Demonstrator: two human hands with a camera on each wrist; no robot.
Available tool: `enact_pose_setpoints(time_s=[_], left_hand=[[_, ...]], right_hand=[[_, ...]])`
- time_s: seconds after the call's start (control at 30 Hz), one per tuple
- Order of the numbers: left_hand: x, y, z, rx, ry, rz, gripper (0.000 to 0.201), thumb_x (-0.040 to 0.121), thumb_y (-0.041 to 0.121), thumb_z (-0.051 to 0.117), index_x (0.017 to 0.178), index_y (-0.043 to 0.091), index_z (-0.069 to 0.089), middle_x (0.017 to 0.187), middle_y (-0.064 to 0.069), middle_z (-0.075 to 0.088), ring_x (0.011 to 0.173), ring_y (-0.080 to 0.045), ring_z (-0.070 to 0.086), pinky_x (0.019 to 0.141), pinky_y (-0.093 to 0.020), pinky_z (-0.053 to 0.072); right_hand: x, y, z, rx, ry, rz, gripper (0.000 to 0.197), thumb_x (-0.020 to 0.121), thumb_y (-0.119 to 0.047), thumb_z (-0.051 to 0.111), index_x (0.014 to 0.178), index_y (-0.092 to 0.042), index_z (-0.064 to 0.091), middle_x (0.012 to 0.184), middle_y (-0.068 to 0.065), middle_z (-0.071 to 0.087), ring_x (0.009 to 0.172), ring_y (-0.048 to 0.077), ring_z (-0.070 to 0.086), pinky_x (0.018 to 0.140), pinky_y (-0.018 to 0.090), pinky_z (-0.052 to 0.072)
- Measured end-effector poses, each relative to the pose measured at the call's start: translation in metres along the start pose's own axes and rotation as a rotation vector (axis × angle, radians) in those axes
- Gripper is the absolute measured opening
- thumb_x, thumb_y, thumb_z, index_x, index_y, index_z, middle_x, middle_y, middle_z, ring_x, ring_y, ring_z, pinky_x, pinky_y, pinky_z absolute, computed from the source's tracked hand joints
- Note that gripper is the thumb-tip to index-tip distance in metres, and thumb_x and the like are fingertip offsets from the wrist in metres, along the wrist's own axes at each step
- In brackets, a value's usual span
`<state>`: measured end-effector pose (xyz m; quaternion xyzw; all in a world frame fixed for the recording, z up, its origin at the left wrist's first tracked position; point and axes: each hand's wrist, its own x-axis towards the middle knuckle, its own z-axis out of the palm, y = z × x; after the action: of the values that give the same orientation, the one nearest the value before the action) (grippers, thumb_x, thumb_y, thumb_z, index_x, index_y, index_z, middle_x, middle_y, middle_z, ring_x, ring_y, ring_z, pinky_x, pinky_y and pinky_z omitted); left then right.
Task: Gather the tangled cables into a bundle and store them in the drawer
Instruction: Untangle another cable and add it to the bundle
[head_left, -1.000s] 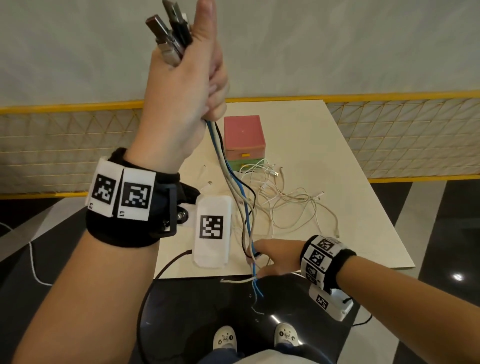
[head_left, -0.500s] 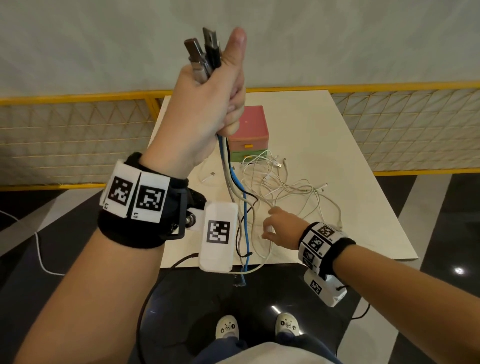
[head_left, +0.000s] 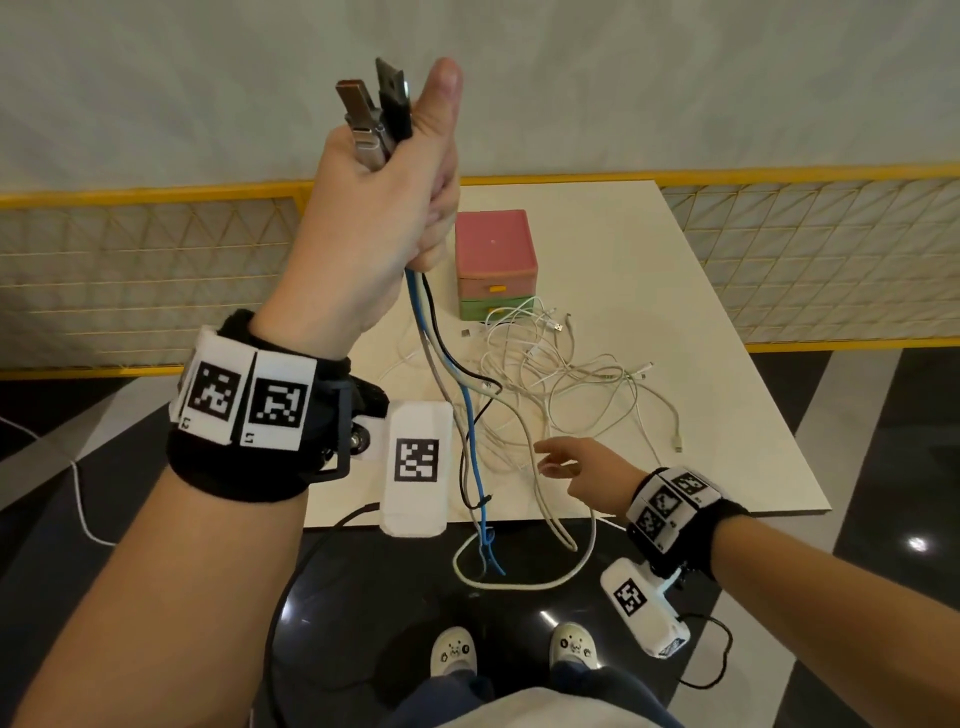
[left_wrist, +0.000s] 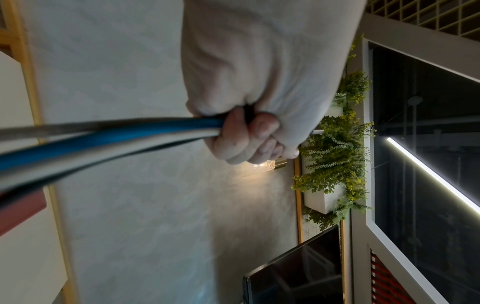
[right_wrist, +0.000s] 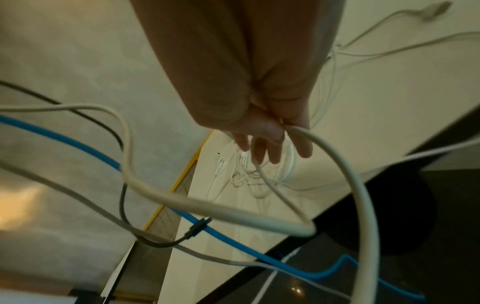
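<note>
Since the earlier frames, the left hand has been lowered a little and the right hand has been lifted off the worktop, away from the white cables it was touching half a second ago

The grip of the left hand is closed around a bundle of blue, grey, white and black cables, held high above the worktop with the thumb pointing up. Several plugs stick out of the top of the fist. Below the fist the bundle hangs down past the near edge of the worktop; the blue cable ends below that edge, and a thick white cable forms a loop over the dark floor.

The grip of the right hand is relaxed, with fingers straight and spread, raised above the worktop's near edge. In the right wrist view the thick white cable runs along the thumb side of the hand; whether it is pinched cannot be told, and no closed grasp is seen.

A loose tangle of thin white cables lies on the worktop, between the hands and the drawer box. The box has a pink top, with a pink drawer over a green one, both shut, and its foot is touched by the tangle
</note>
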<state>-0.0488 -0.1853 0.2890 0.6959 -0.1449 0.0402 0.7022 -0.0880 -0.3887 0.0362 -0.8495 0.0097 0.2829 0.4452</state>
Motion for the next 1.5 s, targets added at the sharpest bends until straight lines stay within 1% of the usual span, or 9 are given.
enact_pose_setpoints(time_s=[0.17,0.3,0.43,0.67,0.83,0.93,1.13,1.27,1.5], left_hand=[[-0.002,0.007,-0.002,-0.007,0.01,0.074,0.054,0.102,0.041,0.043,0.055,0.018,0.031,0.049,-0.002,0.023,0.041,-0.019,0.015,0.043,-0.023,0.016],[-0.003,0.015,-0.006,-0.043,0.016,0.129,0.052,0.103,0.037,0.04,0.056,0.018,0.03,0.048,-0.001,0.022,0.039,-0.015,0.015,0.043,-0.022,0.014],[-0.005,0.014,-0.002,-0.005,-0.04,0.108,0.051,0.103,0.039,0.04,0.058,0.017,0.029,0.049,-0.002,0.021,0.039,-0.017,0.015,0.043,-0.022,0.014],[-0.011,-0.019,0.018,0.088,-0.177,-0.029,0.054,0.101,0.043,0.044,0.056,0.017,0.032,0.05,-0.003,0.029,0.041,-0.019,0.028,0.045,-0.026,0.026],[-0.017,-0.042,0.028,0.461,-0.321,-0.006,0.059,0.098,0.055,0.041,0.058,0.014,0.055,0.06,-0.007,0.051,0.058,-0.026,0.056,0.062,-0.028,0.049],[-0.018,-0.055,0.032,0.475,-0.335,-0.064,0.057,0.097,0.051,0.047,0.058,0.01,0.049,0.051,0.001,0.046,0.051,-0.015,0.051,0.057,-0.025,0.044],[-0.019,-0.085,0.03,-0.044,-0.34,-0.178,0.023,0.09,0.034,0.063,0.101,0.017,0.051,0.063,0.007,0.039,0.043,-0.007,0.025,0.042,-0.022,0.022],[-0.009,-0.091,0.036,-0.173,-0.232,-0.212,0.026,0.104,0.03,0.04,0.083,0.015,0.045,0.06,-0.005,0.019,0.041,-0.009,0.016,0.042,-0.022,0.01],[0.006,-0.094,0.038,-0.234,-0.209,-0.15,0.024,0.104,0.014,0.038,0.092,0.012,0.059,0.07,-0.003,0.045,0.047,-0.009,0.025,0.044,-0.024,0.018]], right_hand=[[-0.011,0.017,0.011,-0.019,-0.023,-0.13,0.054,0.074,0.022,0.039,0.099,-0.016,0.066,0.104,-0.013,0.061,0.096,-0.015,0.054,0.092,0.016,0.038],[-0.016,0.041,0.026,-0.262,-0.132,-0.203,0.041,0.084,0.009,0.049,0.112,-0.018,0.06,0.127,0.001,0.049,0.124,0.012,0.044,0.114,0.035,0.028],[-0.015,0.04,0.03,-0.492,-0.3,-0.226,0.049,0.093,-0.021,0.054,0.139,-0.03,0.04,0.157,-0.001,0.015,0.147,0.019,0.004,0.118,0.054,0.003],[-0.039,-0.051,-0.006,-0.085,-0.029,-0.537,0.077,0.086,-0.027,0.061,0.149,-0.03,0.017,0.157,-0.01,0.016,0.144,0.003,0.012,0.12,0.037,0.014],[-0.051,-0.119,0.001,0.294,0.114,-0.773,0.033,0.096,-0.013,0.045,0.125,0.003,0.04,0.113,0.009,0.059,0.111,0.02,0.058,0.101,0.04,0.045],[-0.046,-0.125,0.014,0.405,0.097,-0.778,0.015,0.1,-0.003,0.025,0.098,-0.004,0.041,0.078,0.005,0.045,0.072,0.045,0.052,0.073,0.031,0.054],[-0.031,-0.103,0.019,0.417,0.047,-0.666,0.02,0.101,-0.015,0.024,0.088,-0.016,0.039,0.068,0.001,0.031,0.055,0.008,0.033,0.06,0.025,0.046],[-0.026,-0.103,0.012,0.435,0.036,-0.627,0.02,0.1,-0.018,0.026,0.086,-0.012,0.038,0.069,0.001,0.034,0.056,0.007,0.034,0.054,0.021,0.038],[-0.019,-0.105,-0.005,0.439,0.002,-0.629,0.023,0.098,-0.024,0.028,0.083,-0.011,0.039,0.068,-0.001,0.037,0.052,0.005,0.031,0.049,0.019,0.03]])
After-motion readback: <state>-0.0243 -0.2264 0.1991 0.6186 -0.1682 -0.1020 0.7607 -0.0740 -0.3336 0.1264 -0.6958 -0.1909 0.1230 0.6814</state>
